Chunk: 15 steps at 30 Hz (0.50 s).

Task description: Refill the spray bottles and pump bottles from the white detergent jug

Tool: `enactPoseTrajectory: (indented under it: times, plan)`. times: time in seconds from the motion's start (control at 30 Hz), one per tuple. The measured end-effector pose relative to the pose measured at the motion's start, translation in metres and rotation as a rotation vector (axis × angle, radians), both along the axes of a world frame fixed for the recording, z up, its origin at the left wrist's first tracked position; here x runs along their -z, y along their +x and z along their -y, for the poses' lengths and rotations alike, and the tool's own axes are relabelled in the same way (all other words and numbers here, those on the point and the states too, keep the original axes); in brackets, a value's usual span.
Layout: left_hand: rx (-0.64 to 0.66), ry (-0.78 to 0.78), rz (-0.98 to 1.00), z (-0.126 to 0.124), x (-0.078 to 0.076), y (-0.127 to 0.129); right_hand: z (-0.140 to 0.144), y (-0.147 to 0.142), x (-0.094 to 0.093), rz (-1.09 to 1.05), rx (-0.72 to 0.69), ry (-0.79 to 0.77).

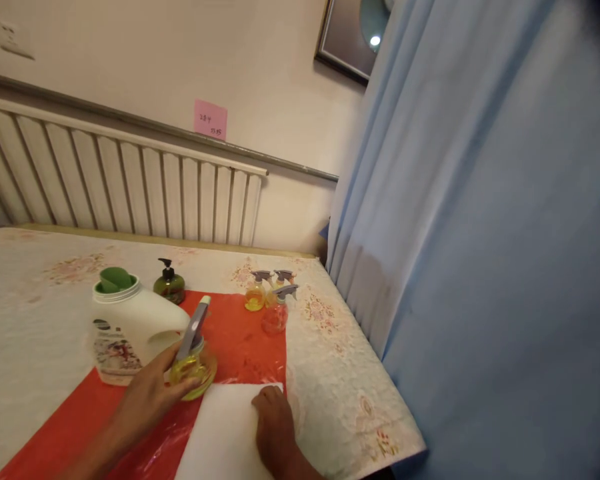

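Observation:
My left hand point(155, 387) is closed around a round, clear spray bottle point(200, 377) with yellow liquid and a grey trigger head. The bottle stands tilted slightly over the red plastic sheet point(245, 347), just right of a large white jug point(135, 327). In the jug's wide mouth sits a green scoop-like cap point(115, 279). My right hand point(275, 423) lies on the right edge of a white sheet point(225, 433), its fingers curled and pressed together against it. Whether the white sheet is paper or cloth, I cannot tell.
Several spray bottles, among them a yellow one point(255, 298) and a pink one point(276, 317), stand at the red sheet's far right corner. Behind the jug is a dark green pump bottle point(170, 285). A blue curtain point(430, 233) hangs along the right; a radiator point(130, 180) lines the wall.

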State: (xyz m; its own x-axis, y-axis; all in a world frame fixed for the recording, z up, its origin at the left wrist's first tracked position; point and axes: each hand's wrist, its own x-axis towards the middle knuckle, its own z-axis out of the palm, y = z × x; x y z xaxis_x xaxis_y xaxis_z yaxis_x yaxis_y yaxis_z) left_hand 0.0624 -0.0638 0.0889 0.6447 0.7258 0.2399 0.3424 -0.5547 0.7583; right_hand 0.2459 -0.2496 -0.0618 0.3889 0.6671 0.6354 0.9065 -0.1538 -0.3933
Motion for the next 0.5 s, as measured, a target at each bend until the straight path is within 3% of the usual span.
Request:
enactPoseTrajectory:
  times: [0.13,0.33,0.5]
  plan:
    - [-0.027,0.018,-0.002,-0.002,-0.007,0.056,0.002,0.0,-0.001,-0.027,0.003,0.008]
    - [-0.035,-0.044,0.049,-0.032,0.018,0.15,0.002,0.001,-0.003,-0.096,-0.007,-0.009]
    - [-0.022,-0.046,0.069,-0.057,0.04,0.202,-0.003,0.003,0.009,-0.111,-0.03,0.026]
